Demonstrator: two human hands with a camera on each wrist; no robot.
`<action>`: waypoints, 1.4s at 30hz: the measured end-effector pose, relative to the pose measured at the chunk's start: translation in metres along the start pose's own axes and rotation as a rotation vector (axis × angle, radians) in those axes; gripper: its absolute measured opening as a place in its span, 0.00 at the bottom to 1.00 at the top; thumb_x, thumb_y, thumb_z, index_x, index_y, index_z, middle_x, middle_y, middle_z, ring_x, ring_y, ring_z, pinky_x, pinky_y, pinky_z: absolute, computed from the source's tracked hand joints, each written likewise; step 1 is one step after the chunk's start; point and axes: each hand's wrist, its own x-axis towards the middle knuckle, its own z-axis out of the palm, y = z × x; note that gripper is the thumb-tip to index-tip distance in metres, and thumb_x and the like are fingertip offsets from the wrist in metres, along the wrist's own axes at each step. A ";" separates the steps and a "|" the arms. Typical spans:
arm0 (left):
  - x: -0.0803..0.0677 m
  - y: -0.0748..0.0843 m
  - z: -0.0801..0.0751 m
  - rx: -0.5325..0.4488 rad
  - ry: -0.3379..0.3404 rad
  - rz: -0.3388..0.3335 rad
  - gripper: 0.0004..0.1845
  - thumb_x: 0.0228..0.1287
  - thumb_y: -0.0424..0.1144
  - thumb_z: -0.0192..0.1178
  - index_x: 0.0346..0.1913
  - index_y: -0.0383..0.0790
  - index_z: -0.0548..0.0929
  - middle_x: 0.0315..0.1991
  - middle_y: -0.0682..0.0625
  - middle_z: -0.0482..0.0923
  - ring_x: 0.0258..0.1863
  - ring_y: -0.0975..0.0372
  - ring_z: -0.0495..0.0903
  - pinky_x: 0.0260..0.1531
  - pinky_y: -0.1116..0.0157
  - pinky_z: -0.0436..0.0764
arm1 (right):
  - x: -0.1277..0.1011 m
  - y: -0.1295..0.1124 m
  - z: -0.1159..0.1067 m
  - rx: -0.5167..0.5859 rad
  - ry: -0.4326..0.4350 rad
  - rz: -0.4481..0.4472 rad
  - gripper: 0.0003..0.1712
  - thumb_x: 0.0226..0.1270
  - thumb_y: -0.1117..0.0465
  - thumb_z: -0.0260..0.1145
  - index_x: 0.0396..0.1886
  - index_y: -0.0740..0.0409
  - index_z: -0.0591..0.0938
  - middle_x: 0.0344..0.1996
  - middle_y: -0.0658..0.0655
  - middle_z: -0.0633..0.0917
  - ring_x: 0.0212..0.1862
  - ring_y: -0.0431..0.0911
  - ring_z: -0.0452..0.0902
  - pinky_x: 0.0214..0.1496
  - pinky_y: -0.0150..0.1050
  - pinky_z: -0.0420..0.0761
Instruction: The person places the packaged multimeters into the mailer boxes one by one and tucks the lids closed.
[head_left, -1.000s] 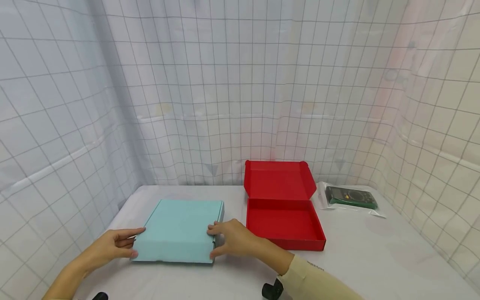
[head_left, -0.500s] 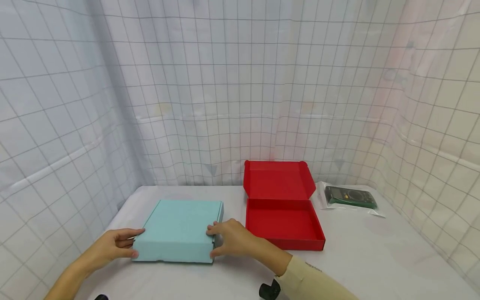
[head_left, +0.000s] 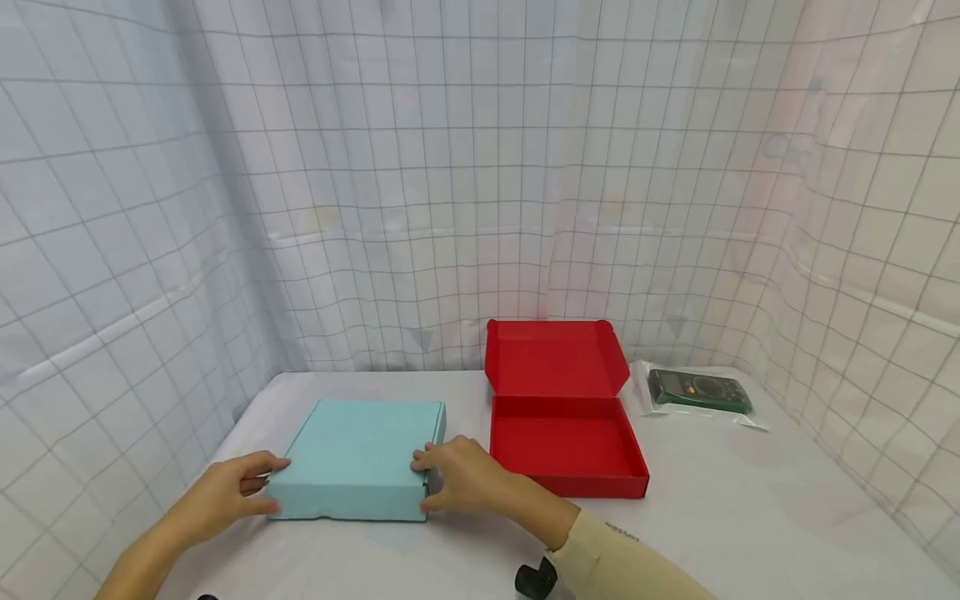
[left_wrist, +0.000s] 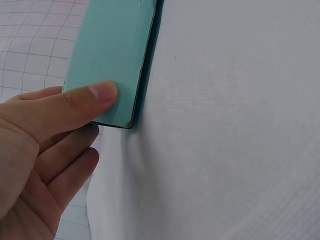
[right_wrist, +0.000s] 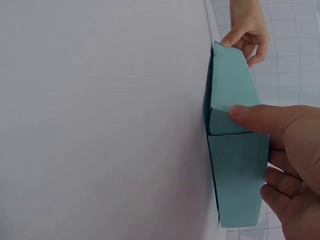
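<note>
A closed light-blue cardboard box [head_left: 360, 442] lies flat at the left of the white table. My left hand [head_left: 225, 492] holds its front left corner. In the left wrist view the left thumb [left_wrist: 104, 93] presses the front face, and the index finger lies behind it. At the front right corner, my right hand [head_left: 468, 477] grips the box with its thumb [right_wrist: 239, 111] on the front face and its other fingers by the top and right side. The right wrist view shows the front and right side of the box [right_wrist: 237, 175], with a seam between them.
To the right stands a red box [head_left: 566, 487] with its lid raised and nothing inside. A dark green multimeter [head_left: 699, 390] in a clear plastic bag lies farther right. Near the right sleeve [head_left: 622, 558] is a black object [head_left: 535, 581]. Gridded white curtains enclose the table.
Both hands keep their hold on the box corners. The front face of the light-blue box looks slightly shorter, its lower edge a little farther back. The head view has shifted slightly.
</note>
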 end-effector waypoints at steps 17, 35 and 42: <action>-0.003 0.001 0.006 0.048 0.058 -0.005 0.30 0.53 0.37 0.80 0.58 0.27 0.83 0.57 0.28 0.80 0.51 0.38 0.84 0.45 0.58 0.86 | 0.003 -0.003 0.005 -0.086 0.006 0.015 0.31 0.58 0.49 0.82 0.61 0.50 0.87 0.58 0.48 0.85 0.62 0.36 0.78 0.57 0.38 0.80; 0.004 0.005 0.011 0.170 0.160 0.137 0.25 0.47 0.30 0.80 0.49 0.21 0.86 0.46 0.28 0.84 0.41 0.42 0.88 0.37 0.62 0.88 | 0.002 0.004 0.009 -0.242 0.115 -0.163 0.24 0.60 0.52 0.79 0.56 0.50 0.90 0.52 0.49 0.88 0.55 0.37 0.83 0.51 0.32 0.82; 0.004 0.004 0.013 0.161 0.178 0.157 0.25 0.45 0.29 0.81 0.47 0.20 0.86 0.45 0.28 0.85 0.40 0.44 0.88 0.35 0.63 0.87 | 0.003 0.000 0.006 -0.241 0.108 -0.128 0.24 0.58 0.52 0.81 0.55 0.50 0.90 0.51 0.50 0.89 0.53 0.39 0.85 0.47 0.31 0.82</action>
